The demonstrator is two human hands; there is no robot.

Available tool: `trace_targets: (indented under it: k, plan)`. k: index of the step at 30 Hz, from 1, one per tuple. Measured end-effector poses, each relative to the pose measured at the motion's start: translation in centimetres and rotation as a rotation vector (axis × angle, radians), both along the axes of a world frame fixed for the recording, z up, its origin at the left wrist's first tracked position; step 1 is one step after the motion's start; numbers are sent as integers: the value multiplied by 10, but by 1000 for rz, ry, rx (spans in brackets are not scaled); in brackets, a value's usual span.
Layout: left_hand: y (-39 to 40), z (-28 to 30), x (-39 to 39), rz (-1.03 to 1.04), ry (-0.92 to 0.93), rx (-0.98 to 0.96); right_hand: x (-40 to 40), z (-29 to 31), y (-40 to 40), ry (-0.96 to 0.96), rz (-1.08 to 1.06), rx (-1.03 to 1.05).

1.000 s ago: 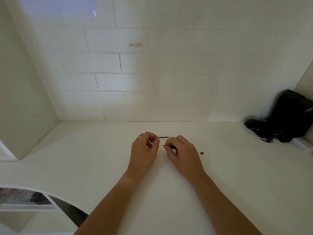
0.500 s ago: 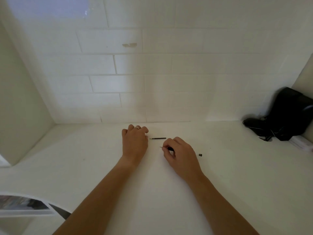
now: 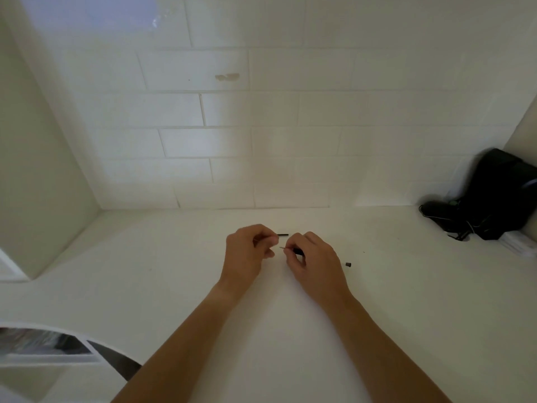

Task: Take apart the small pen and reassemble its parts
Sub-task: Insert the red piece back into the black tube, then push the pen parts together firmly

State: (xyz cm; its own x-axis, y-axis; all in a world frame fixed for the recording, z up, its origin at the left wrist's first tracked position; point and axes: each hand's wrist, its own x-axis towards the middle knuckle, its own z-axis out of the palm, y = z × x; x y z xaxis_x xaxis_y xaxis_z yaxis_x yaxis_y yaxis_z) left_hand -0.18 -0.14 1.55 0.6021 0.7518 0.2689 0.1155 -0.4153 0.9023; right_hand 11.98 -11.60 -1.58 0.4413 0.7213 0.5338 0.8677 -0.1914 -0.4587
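My right hand (image 3: pixel 315 258) pinches a small black pen part (image 3: pixel 298 251), and a thin pale tip sticks out of it to the left. My left hand (image 3: pixel 248 253) is just left of it, thumb and forefinger closed on a thin pale piece (image 3: pixel 264 239). A short black stick (image 3: pixel 283 235) shows just beyond the left fingertips on the white counter (image 3: pixel 290 330); I cannot tell whether the fingers touch it. A tiny dark cap (image 3: pixel 348 264) lies on the counter to the right of my right hand.
A black bag with cables (image 3: pixel 494 199) sits in the back right corner, with a white packet (image 3: pixel 520 242) beside it. A tiled wall closes the back and a plain panel (image 3: pixel 37 184) the left. A printed sheet (image 3: pixel 43 346) lies at the bottom left.
My left hand, flat on the counter half a second ago, has lifted and closed its fingers close to my right hand. The right hand has kept its grip.
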Motion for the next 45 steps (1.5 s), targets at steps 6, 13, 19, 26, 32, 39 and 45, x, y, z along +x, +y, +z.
trace_targets:
  k: [6, 13, 19, 26, 32, 39, 45]
  plan:
    - [-10, -10, -6, 35, -52, -174, 0, 0, 0, -1, -11, 22]
    - [-10, -10, -9, 10, -116, -209, -1, 0, 0, -9, 4, 33]
    - [-10, -13, -6, -58, -64, -169, -1, 0, 1, -13, 43, 46]
    - [-11, -14, -5, -32, -41, -124, 0, -1, 2, 75, 134, 51]
    - [-10, -15, -5, -36, -47, -153, 1, -2, 1, 100, 100, 74]
    - [-9, -15, -7, -69, -61, -172, 3, -4, 2, 3, 107, 65]
    - [-8, -16, -6, -64, -59, -150, -3, 0, 1, 74, 135, 69]
